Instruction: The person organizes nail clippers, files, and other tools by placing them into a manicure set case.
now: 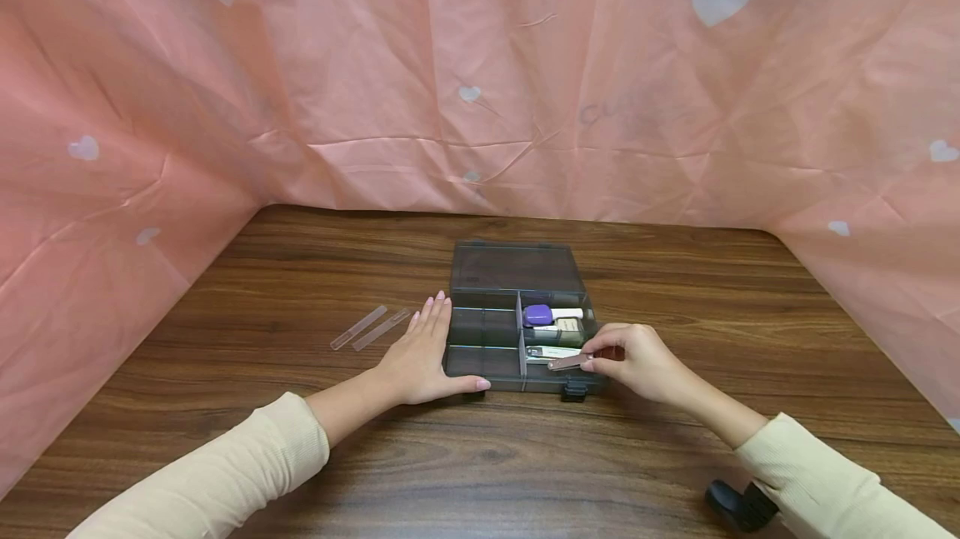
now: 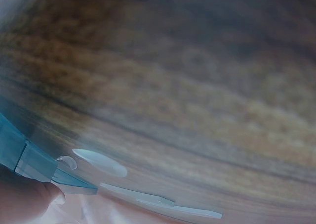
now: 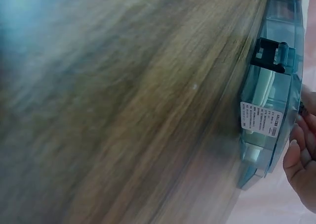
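A dark translucent organizer box lies on the table with its lid folded back. My left hand is spread along the box's left side, its thumb at the front edge. Over the front right compartment, my right hand pinches a slim brownish-pink strip-like tool between thumb and fingers; its exact kind I cannot tell. Just behind that tool, a silvery nail clipper lies in the compartment. Farther back, a purple-bodied bottle with a white cap sits beside a small clear bottle.
Two clear flat strips lie on the wooden table left of the box. A black object is by the right sleeve. Pink cloth with white hearts hangs around the table. A white label is on the box's side.
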Demonstrator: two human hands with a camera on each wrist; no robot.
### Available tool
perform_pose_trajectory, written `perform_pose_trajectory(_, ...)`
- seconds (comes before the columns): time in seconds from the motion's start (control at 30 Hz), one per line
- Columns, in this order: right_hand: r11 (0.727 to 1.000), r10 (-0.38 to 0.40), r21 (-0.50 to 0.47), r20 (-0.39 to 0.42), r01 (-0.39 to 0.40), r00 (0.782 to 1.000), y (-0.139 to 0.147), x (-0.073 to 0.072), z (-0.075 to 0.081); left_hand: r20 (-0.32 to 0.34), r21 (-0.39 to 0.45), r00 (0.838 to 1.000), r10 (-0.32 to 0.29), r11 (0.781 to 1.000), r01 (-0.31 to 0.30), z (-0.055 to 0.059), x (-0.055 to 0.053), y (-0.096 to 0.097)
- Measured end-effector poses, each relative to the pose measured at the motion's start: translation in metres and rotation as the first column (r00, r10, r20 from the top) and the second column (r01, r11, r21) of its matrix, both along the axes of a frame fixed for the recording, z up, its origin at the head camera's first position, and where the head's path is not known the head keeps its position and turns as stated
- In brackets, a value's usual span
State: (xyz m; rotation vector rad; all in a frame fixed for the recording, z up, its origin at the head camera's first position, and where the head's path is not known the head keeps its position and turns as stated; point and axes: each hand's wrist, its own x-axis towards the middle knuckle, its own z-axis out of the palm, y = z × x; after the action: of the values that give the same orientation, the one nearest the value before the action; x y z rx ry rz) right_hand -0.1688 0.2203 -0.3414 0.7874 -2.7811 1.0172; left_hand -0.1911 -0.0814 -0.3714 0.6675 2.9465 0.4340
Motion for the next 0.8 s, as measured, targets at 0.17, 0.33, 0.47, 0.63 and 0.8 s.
perform_pose_trajectory(0.17, 0.995, 0.07, 0.072, -0.01, -0.069, 0.998, -0.003, -0.004, 0.0, 0.001, -0.001, 1.0, 0.001, 1.0, -0.001, 0.0, 0.0, 0.0)
perform_pose_trajectory(0.33, 0.988, 0.096, 0.124, 0.008, -0.096, 0.995, -0.004, -0.007, 0.001, 0.005, -0.001, 1.0, 0.005, 1.0, -0.005, 0.0, 0.001, 0.0)
perform_pose_trajectory(0.47, 0.981, 0.109, 0.163, 0.011, -0.11, 0.994, -0.003, -0.009, 0.002, 0.004, -0.001, 1.0, 0.005, 1.0, -0.005, 0.0, 0.001, 0.0)
perform_pose_trajectory(0.63, 0.968, 0.14, 0.21, -0.005, -0.136, 0.99, -0.004, -0.011, 0.005, 0.006, -0.006, 1.0, 0.004, 1.0, -0.004, 0.001, 0.001, 0.0)
perform_pose_trajectory(0.8, 0.957, 0.159, 0.245, 0.004, -0.155, 0.987, -0.005, -0.011, 0.008, 0.005, -0.014, 1.0, 0.003, 1.0, -0.003, 0.001, 0.001, 0.0)
